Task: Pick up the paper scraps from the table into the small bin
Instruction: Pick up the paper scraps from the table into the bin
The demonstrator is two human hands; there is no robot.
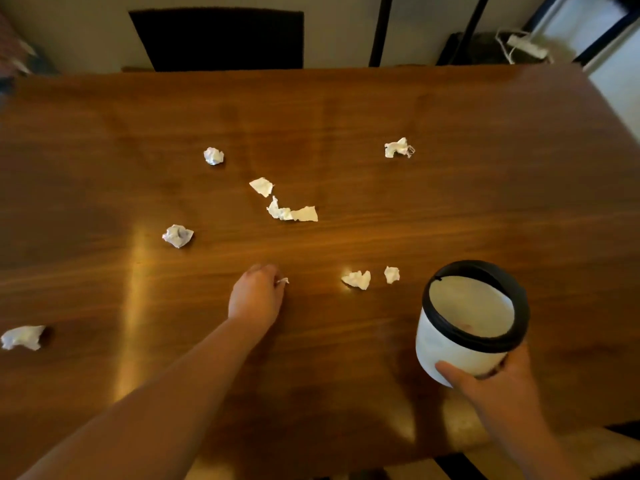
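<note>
Several white crumpled paper scraps lie on the brown wooden table (450, 209). My left hand (257, 296) is near the table's middle front, its fingers closed on a small paper scrap (283, 280) that pokes out at the fingertips. My right hand (491, 386) grips the lower side of the small white bin (464, 327) with a black rim, tilted with its mouth towards me. Two scraps (357, 279) (391, 274) lie between my hands. A torn strip (292, 213) and a flat scrap (261, 186) lie farther back.
More crumpled balls sit at the back left (213, 156), the left middle (178, 235), the far left front (23, 337) and the back right (398, 147). A dark chair back (221, 39) stands beyond the far edge. A power strip (526, 46) lies on the floor.
</note>
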